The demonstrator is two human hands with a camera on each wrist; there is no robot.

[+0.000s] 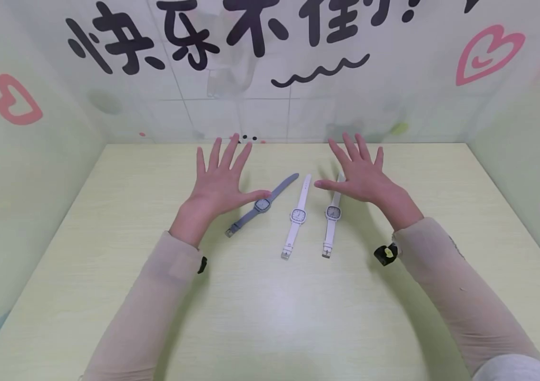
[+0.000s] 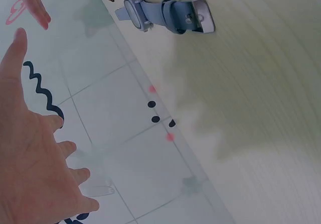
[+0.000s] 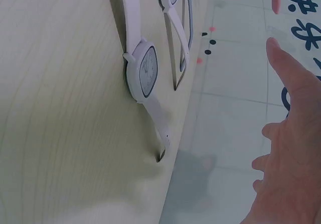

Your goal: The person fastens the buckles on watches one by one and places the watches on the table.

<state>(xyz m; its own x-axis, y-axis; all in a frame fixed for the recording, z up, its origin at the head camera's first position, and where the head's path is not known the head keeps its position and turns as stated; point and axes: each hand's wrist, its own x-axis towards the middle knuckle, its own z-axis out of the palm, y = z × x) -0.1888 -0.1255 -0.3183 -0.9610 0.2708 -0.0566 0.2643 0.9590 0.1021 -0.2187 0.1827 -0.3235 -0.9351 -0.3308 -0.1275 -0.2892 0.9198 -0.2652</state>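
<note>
Three wristwatches lie on the table with their straps spread out. A blue-grey watch (image 1: 262, 205) lies slanted on the left, a white watch (image 1: 298, 216) in the middle, and another white watch (image 1: 333, 213) on the right. My left hand (image 1: 219, 185), fingers straight and spread, is raised above the table, its thumb overlapping the blue-grey watch in the head view. With fingers fanned out too, my right hand (image 1: 365, 177) hovers over the far strap end of the right watch and hides part of it. Both hands hold nothing.
The pale wooden table (image 1: 270, 317) meets a back wall (image 1: 260, 119) with black lettering and pink hearts. Side walls flank it left and right. A black strap piece with a small device (image 1: 386, 254) is on my right wrist.
</note>
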